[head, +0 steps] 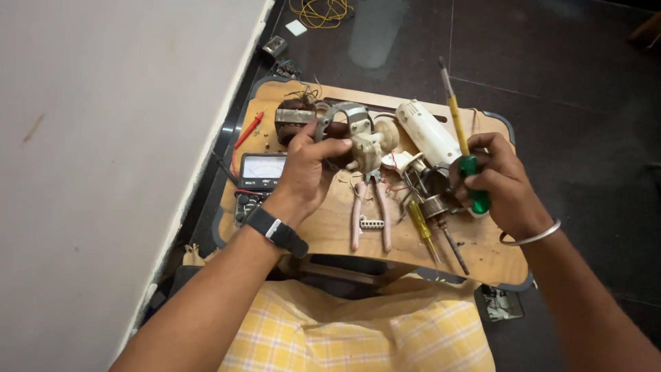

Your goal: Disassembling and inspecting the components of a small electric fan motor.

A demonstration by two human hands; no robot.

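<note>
My left hand grips a grey metal motor frame with a cream plastic gear part attached, held just above a wooden board. My right hand is closed on a screwdriver with a green handle and yellow shaft, its tip pointing up and away. Between the hands lie pink-handled pliers, a small yellow screwdriver and a motor rotor on a shaft. A white plastic appliance casing lies behind them.
An analog multimeter with a red probe sits at the board's left edge. A copper-wound stator lies at the back left. A white wall runs along the left. Yellow wire lies on the dark floor beyond.
</note>
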